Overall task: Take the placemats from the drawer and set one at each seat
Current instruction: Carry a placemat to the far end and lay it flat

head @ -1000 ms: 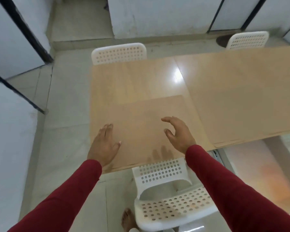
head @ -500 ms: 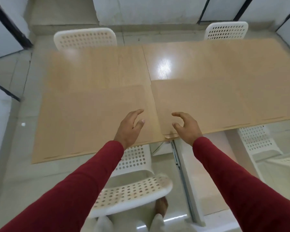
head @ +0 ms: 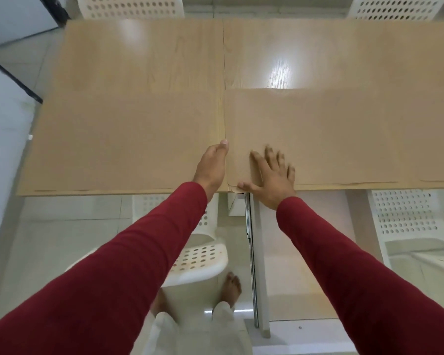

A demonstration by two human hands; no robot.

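Fingers (head: 272,160) of the right hand (head: 271,179) lie spread and flat on the near left corner of a tan placemat (head: 331,139), grasping nothing. Beside it the left hand (head: 212,167) rests on edge at the seam, fingers straight, on another placemat (head: 123,142). Both mats lie side by side along the bench (head: 144,55) front edge, above white chairs (head: 200,254).

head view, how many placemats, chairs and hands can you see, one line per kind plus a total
placemats: 2, one on the left and one on the right, both flat along the near edge of the table
chairs: 4, far left, far right, near left, near right
hands: 2, left hand and right hand
total: 8
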